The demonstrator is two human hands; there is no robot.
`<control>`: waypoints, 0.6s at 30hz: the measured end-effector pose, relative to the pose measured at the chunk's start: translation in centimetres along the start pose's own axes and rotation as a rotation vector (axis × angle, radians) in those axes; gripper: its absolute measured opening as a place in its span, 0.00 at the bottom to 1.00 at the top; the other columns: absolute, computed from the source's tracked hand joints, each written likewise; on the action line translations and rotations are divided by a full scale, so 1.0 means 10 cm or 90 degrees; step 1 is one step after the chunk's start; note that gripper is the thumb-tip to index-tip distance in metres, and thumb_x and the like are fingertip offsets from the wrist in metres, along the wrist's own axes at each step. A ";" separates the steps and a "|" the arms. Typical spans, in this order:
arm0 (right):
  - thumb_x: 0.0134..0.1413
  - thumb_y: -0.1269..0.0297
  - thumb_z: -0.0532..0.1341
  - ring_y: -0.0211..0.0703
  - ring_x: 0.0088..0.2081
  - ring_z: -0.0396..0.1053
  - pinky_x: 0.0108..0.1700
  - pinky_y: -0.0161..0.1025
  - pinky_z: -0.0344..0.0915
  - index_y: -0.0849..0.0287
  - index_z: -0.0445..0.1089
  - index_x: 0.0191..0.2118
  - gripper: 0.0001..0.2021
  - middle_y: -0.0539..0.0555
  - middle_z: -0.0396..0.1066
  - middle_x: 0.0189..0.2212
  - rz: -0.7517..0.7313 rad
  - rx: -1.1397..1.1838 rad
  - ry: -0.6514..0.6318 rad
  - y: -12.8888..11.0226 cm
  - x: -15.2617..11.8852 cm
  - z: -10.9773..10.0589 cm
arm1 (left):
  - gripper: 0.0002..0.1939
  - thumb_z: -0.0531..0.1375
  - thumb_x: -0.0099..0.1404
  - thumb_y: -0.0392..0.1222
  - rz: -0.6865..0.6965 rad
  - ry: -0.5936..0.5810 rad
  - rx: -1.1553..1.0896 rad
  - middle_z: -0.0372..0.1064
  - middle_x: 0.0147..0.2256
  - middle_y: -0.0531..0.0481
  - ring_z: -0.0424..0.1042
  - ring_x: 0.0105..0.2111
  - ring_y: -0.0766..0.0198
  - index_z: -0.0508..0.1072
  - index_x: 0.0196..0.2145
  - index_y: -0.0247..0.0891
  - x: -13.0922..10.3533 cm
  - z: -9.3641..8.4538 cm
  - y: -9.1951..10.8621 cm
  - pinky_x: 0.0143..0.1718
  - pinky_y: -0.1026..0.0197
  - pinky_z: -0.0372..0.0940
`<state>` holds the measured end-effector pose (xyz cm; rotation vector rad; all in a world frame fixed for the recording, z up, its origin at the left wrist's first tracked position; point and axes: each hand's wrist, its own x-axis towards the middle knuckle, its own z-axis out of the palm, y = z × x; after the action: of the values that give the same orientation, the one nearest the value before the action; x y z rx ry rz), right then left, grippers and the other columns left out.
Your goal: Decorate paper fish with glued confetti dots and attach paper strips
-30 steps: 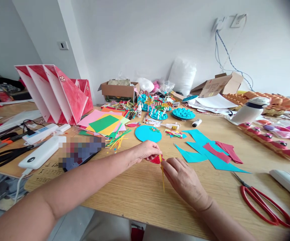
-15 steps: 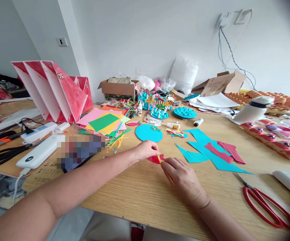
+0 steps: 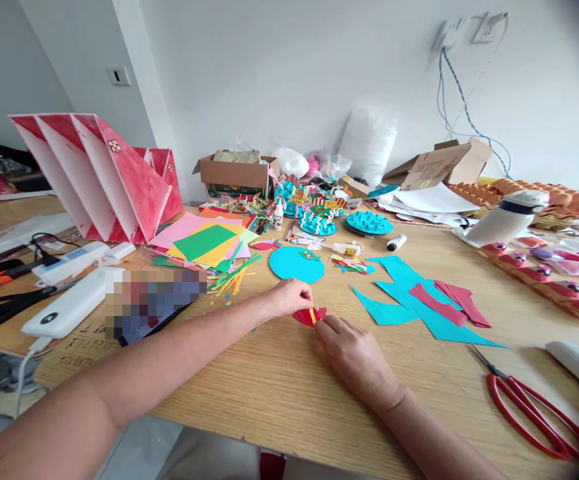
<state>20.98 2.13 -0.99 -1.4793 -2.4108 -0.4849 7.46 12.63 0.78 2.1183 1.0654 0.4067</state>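
A small red fish-shaped paper piece lies on the wooden table, with a thin yellow strip across it. My left hand pinches the strip's upper end at the far side of the red piece. Fingers of my right hand are pressed together at the strip's lower end, beside the red piece's right part. Just beyond both hands is a blue paper disc with a small green and red decoration on it.
Blue paper offcuts and red-handled scissors lie to the right. Coloured sheets, paper strips and a power bank are at the left. Glue bottles and decorated blue discs stand farther back.
My right hand has moved slightly left, nearer the red piece. The yellow strip now lies across the red piece, and its tail below my right hand no longer shows.
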 end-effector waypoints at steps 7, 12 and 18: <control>0.49 0.77 0.51 0.35 0.26 0.61 0.24 0.32 0.50 0.59 0.65 0.28 0.09 0.51 0.66 0.26 -0.003 -0.020 -0.004 -0.01 0.01 0.02 | 0.04 0.56 0.50 0.35 0.004 0.003 0.039 0.67 0.21 0.54 0.64 0.22 0.69 0.71 0.22 0.33 0.04 0.02 -0.03 0.22 0.70 0.56; 0.49 0.78 0.51 0.36 0.27 0.61 0.24 0.33 0.50 0.59 0.65 0.28 0.09 0.51 0.66 0.26 0.008 -0.017 -0.011 -0.01 0.00 0.02 | 0.06 0.54 0.51 0.34 0.013 0.002 0.065 0.68 0.22 0.53 0.64 0.23 0.69 0.71 0.23 0.34 0.06 0.02 -0.04 0.21 0.70 0.55; 0.49 0.78 0.50 0.36 0.27 0.61 0.25 0.32 0.51 0.59 0.64 0.27 0.10 0.51 0.66 0.26 0.025 -0.011 -0.019 -0.02 0.02 0.01 | 0.07 0.54 0.51 0.33 0.028 0.003 0.086 0.68 0.22 0.54 0.63 0.22 0.70 0.72 0.23 0.34 0.07 0.03 -0.05 0.21 0.70 0.53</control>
<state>20.72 2.25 -1.08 -1.5491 -2.4011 -0.4799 7.77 13.27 0.22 2.2637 1.0784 0.3701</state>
